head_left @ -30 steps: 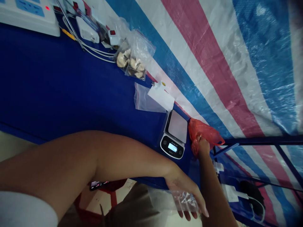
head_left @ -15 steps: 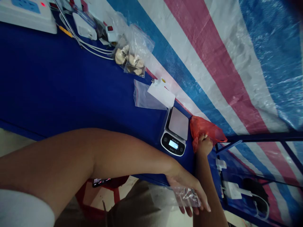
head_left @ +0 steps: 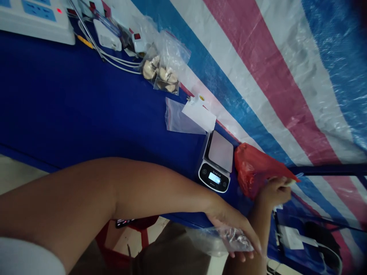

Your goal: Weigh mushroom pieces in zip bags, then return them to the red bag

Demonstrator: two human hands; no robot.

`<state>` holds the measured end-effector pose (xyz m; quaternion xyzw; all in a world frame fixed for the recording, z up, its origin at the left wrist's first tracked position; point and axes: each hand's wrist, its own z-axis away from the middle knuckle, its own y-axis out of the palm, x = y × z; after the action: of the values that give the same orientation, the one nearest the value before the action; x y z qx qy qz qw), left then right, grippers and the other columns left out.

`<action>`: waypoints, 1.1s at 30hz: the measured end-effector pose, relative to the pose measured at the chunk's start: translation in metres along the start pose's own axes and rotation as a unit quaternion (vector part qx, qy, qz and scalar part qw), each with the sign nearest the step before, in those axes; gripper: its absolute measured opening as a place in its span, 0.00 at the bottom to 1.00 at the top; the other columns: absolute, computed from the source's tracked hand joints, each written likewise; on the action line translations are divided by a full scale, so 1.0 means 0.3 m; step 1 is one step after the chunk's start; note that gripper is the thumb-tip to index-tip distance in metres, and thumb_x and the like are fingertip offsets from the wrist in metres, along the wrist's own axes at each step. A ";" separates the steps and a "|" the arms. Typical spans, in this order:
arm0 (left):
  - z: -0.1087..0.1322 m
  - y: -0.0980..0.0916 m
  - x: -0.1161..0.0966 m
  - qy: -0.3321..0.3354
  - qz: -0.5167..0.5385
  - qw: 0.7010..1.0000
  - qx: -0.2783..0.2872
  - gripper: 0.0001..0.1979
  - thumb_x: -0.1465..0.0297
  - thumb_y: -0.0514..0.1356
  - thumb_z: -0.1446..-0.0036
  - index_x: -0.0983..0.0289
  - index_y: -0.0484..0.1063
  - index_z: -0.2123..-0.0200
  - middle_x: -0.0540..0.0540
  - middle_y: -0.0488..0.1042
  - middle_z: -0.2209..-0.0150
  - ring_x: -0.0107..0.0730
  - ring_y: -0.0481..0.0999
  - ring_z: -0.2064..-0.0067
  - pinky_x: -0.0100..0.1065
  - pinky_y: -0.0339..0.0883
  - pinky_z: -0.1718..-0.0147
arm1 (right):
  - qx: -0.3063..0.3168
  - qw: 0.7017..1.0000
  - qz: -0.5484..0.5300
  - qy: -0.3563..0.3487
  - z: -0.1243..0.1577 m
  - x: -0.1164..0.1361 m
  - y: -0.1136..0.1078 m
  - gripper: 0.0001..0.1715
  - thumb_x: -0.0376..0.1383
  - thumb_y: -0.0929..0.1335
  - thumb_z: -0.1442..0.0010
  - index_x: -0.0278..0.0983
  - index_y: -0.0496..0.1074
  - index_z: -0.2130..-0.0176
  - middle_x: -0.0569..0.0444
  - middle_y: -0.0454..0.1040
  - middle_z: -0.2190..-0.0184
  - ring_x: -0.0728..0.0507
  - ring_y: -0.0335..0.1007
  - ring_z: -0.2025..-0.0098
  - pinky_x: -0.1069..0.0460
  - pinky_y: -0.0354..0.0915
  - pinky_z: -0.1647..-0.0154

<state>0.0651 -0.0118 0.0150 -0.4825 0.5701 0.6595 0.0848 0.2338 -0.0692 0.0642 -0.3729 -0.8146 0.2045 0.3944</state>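
My left hand (head_left: 233, 231) reaches in across the lower middle, its fingers curled around a clear plastic bag (head_left: 208, 240) that hangs over my lap. Beyond it, my right hand (head_left: 273, 193) is closed at the open edge of a red plastic bag (head_left: 254, 168), whose film stretches out over the fingers. A small pale bit shows at the right fingertips; what it is I cannot make out. Left of the red bag stands a digital kitchen scale (head_left: 216, 160) with its display lit and a bare weighing plate.
Behind the scale lie a flat zip bag (head_left: 179, 118) and a white card (head_left: 200, 116). Clear bags of pale dried slices (head_left: 166, 78) rest farther back, near cables and a power strip (head_left: 43, 21). A striped tarp (head_left: 258, 65) borders the blue table (head_left: 86, 103).
My right hand has moved right and slightly down, drawing the red bag's edge out with it. My left hand keeps the clear bag, nearly in place. The view has shifted a little.
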 end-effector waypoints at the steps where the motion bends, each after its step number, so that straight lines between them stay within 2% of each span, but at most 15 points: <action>1: -0.004 -0.006 -0.001 0.017 0.002 1.000 -0.006 0.17 0.63 0.76 0.57 0.60 0.77 0.66 0.51 0.77 0.66 0.32 0.80 0.66 0.35 0.78 0.65 | 0.004 0.998 -0.047 0.030 -0.011 -0.003 -0.014 0.21 0.47 0.54 0.35 0.40 0.67 0.64 0.40 0.75 0.64 0.32 0.75 0.58 0.42 0.70 0.61; 3: -0.013 -0.018 -0.002 0.048 0.011 0.998 -0.031 0.19 0.62 0.76 0.59 0.62 0.76 0.65 0.51 0.76 0.66 0.33 0.79 0.66 0.35 0.77 0.66 | 0.046 0.991 -0.101 0.074 -0.028 -0.008 -0.040 0.17 0.49 0.54 0.35 0.43 0.61 0.67 0.48 0.70 0.71 0.39 0.72 0.69 0.47 0.68 0.73; 5: -0.018 -0.026 -0.005 0.067 0.025 0.995 -0.063 0.22 0.64 0.77 0.62 0.63 0.76 0.65 0.51 0.76 0.65 0.32 0.79 0.65 0.35 0.77 0.66 | 0.186 0.960 -0.171 0.123 -0.036 -0.009 -0.069 0.16 0.50 0.61 0.37 0.43 0.58 0.70 0.58 0.61 0.78 0.48 0.58 0.81 0.53 0.59 0.84; 6: -0.016 -0.029 -0.007 0.071 0.035 0.994 -0.080 0.23 0.65 0.77 0.64 0.63 0.76 0.64 0.51 0.76 0.65 0.31 0.79 0.66 0.34 0.76 0.67 | 0.276 0.922 -0.222 0.159 -0.037 -0.009 -0.085 0.18 0.49 0.66 0.40 0.42 0.59 0.72 0.62 0.55 0.81 0.51 0.50 0.84 0.56 0.52 0.87; 7: -0.013 -0.029 -0.009 0.073 0.047 0.992 -0.092 0.24 0.67 0.78 0.66 0.63 0.75 0.64 0.51 0.76 0.65 0.31 0.78 0.66 0.33 0.76 0.68 | 0.360 0.871 -0.272 0.195 -0.036 -0.009 -0.103 0.20 0.48 0.70 0.42 0.41 0.60 0.72 0.65 0.51 0.82 0.54 0.42 0.85 0.58 0.47 0.89; 9: 0.000 -0.025 -0.014 0.073 0.071 0.989 -0.105 0.26 0.70 0.78 0.69 0.64 0.75 0.64 0.51 0.76 0.65 0.30 0.78 0.66 0.31 0.76 0.68 | 0.466 0.777 -0.342 0.249 -0.031 -0.012 -0.138 0.20 0.48 0.74 0.44 0.39 0.65 0.71 0.67 0.47 0.83 0.55 0.35 0.85 0.60 0.41 0.91; 11: 0.015 -0.016 -0.019 0.072 0.082 0.988 -0.110 0.26 0.71 0.78 0.71 0.64 0.75 0.64 0.51 0.76 0.66 0.30 0.78 0.65 0.30 0.75 0.68 | 0.497 0.747 -0.357 0.260 -0.025 -0.021 -0.169 0.19 0.48 0.76 0.45 0.38 0.70 0.70 0.68 0.46 0.84 0.56 0.32 0.85 0.61 0.41 0.91; 15: 0.038 0.006 -0.029 0.073 0.062 0.989 -0.114 0.24 0.70 0.79 0.69 0.64 0.75 0.66 0.52 0.75 0.65 0.30 0.77 0.65 0.30 0.75 0.68 | 0.535 0.743 -0.346 0.207 -0.008 -0.031 -0.199 0.21 0.51 0.77 0.50 0.37 0.75 0.71 0.67 0.46 0.87 0.57 0.31 0.85 0.61 0.39 0.90; 18: 0.048 0.015 -0.035 0.090 0.064 0.984 -0.138 0.26 0.70 0.79 0.72 0.64 0.75 0.66 0.51 0.74 0.65 0.29 0.76 0.64 0.30 0.74 0.67 | 0.565 0.746 -0.314 0.162 0.023 -0.004 -0.201 0.22 0.52 0.77 0.49 0.36 0.76 0.72 0.64 0.50 0.87 0.56 0.38 0.86 0.60 0.43 0.88; 20: 0.053 0.019 -0.039 0.118 0.065 0.976 -0.170 0.28 0.70 0.79 0.74 0.63 0.75 0.65 0.50 0.74 0.64 0.28 0.76 0.64 0.29 0.71 0.67 | 0.559 0.755 -0.312 0.144 0.062 0.027 -0.207 0.23 0.53 0.76 0.48 0.36 0.75 0.71 0.63 0.52 0.87 0.55 0.44 0.85 0.59 0.47 0.87; 22: 0.054 0.021 -0.042 0.150 0.056 0.965 -0.207 0.28 0.66 0.79 0.74 0.62 0.75 0.66 0.49 0.73 0.65 0.27 0.74 0.65 0.27 0.67 0.69 | 0.515 0.787 -0.312 0.136 0.112 0.053 -0.226 0.24 0.54 0.76 0.47 0.37 0.75 0.70 0.61 0.57 0.85 0.54 0.51 0.84 0.59 0.52 0.85; 25: 0.050 0.023 -0.041 0.161 0.034 0.957 -0.238 0.25 0.62 0.78 0.73 0.63 0.74 0.69 0.50 0.73 0.69 0.28 0.73 0.66 0.28 0.64 0.70 | 0.418 0.864 -0.258 0.112 0.183 0.060 -0.285 0.25 0.55 0.75 0.45 0.37 0.76 0.65 0.57 0.69 0.79 0.51 0.63 0.79 0.58 0.60 0.81; 28: 0.037 0.021 -0.036 0.146 0.025 0.967 -0.206 0.26 0.61 0.78 0.75 0.63 0.75 0.70 0.51 0.75 0.71 0.32 0.73 0.65 0.31 0.65 0.67 | 0.372 0.910 -0.179 0.035 0.211 0.037 -0.368 0.24 0.55 0.75 0.44 0.37 0.77 0.65 0.55 0.74 0.74 0.49 0.69 0.75 0.59 0.66 0.76; 30: 0.028 0.020 -0.031 0.144 0.030 0.972 -0.182 0.28 0.62 0.78 0.79 0.62 0.76 0.69 0.51 0.75 0.71 0.33 0.74 0.65 0.32 0.66 0.66 | 0.393 0.910 -0.130 -0.034 0.206 0.023 -0.424 0.23 0.54 0.74 0.42 0.37 0.78 0.65 0.53 0.76 0.74 0.47 0.72 0.73 0.59 0.68 0.75; 33: 0.020 0.020 -0.025 0.132 0.015 0.977 -0.166 0.28 0.65 0.78 0.79 0.61 0.76 0.69 0.48 0.74 0.71 0.32 0.74 0.65 0.31 0.66 0.66 | 0.455 0.880 -0.064 -0.119 0.184 0.014 -0.492 0.21 0.53 0.71 0.39 0.37 0.80 0.62 0.51 0.79 0.70 0.44 0.78 0.69 0.58 0.72 0.71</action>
<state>0.0618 -0.0053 0.0238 -0.5642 0.4657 0.6768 -0.0822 0.1224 -0.1622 0.1254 -0.0724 -0.6944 0.5700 0.4332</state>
